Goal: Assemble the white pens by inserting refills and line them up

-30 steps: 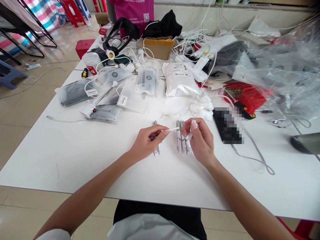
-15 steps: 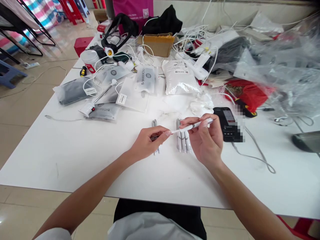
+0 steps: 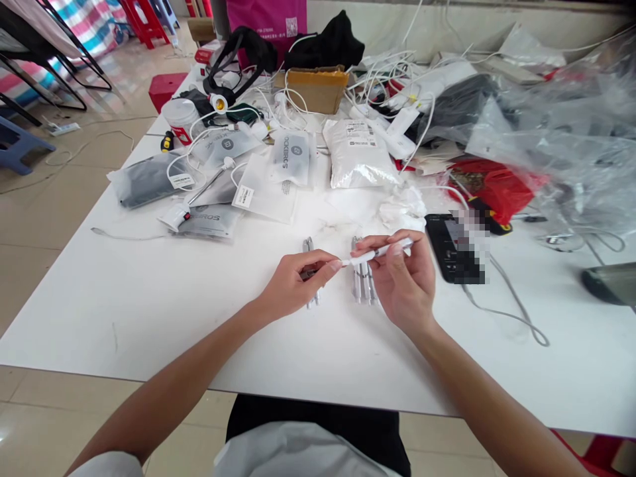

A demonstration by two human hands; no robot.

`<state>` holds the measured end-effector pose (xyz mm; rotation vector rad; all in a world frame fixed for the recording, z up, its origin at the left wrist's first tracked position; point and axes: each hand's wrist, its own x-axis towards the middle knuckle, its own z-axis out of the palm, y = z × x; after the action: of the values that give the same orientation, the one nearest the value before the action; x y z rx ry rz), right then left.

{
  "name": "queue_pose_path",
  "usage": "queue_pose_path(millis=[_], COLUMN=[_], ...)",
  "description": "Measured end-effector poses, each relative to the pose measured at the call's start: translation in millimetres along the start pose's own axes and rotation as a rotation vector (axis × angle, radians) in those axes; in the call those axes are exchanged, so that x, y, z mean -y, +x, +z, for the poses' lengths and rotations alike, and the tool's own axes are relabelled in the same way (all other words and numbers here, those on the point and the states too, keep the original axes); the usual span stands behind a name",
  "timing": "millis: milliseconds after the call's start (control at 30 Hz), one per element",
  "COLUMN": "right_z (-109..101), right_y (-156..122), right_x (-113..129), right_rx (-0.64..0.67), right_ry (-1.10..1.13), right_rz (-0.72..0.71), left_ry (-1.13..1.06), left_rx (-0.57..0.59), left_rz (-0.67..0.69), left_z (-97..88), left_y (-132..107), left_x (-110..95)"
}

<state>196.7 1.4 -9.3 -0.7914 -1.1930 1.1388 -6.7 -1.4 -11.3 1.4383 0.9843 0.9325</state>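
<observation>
My right hand [image 3: 405, 281] grips a white pen [image 3: 381, 252] with a grey band, tilted with its right end higher. Between thumb and forefinger, my left hand [image 3: 293, 285] pinches a thin white stick-like piece [image 3: 346, 262] that meets the pen's left end. Whether this piece belongs to the pen's inside I cannot tell. Under and behind my right hand, several white and silver pens [image 3: 364, 285] lie side by side on the white table [image 3: 238, 371]. A smaller group of pens [image 3: 308, 245] lies partly hidden behind my left hand.
A phone [image 3: 444, 248] with a cable lies right of my right hand. Frosted pouches [image 3: 291, 159], a white parcel [image 3: 360, 154] and a lamp holder on a cord [image 3: 175, 215] are further back. Clear plastic bags [image 3: 561, 139] and tangled cables fill the back right.
My right hand has moved slightly left and down with the pen, closer to my left hand. Less of the thin white piece shows between them. My left hand stays nearly in place.
</observation>
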Motion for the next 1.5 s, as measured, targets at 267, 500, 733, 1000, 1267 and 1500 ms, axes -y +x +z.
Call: queue_pose_path(millis=[267,500,733,1000,1267,1500], right_z=[-0.2,-0.4,-8.6,-20.9,-22.6,-25.3], right_y=[-4.5,-1.7,3.0,3.3,5.3,6.2], right_x=[-3.3,-5.2,-10.6,-18.1,-9.8,-11.0], right_rx=[0.072,0.076,-0.081,-0.073,0.229,0.250], right_ry=[-0.151,-0.182,-0.329,-0.495,-0.750,-0.818], right_rz=[-0.053,-0.011,-0.088,-0.048,-0.225,-0.256], left_ry=[0.151,0.264,0.174,0.235,0.279,0.472], left_rx=[0.053,0.217,0.016,-0.100,-0.167,-0.212], left_rz=[0.114,0.298,0.284,0.371,0.413,0.562], left_z=[-0.2,-5.0,-5.1,-1.6,-6.1,-10.7], left_y=[1.2,0.8,6.8,8.1,9.4,11.1], left_x=[7.1,12.1,20.5,25.8,25.9,35.1])
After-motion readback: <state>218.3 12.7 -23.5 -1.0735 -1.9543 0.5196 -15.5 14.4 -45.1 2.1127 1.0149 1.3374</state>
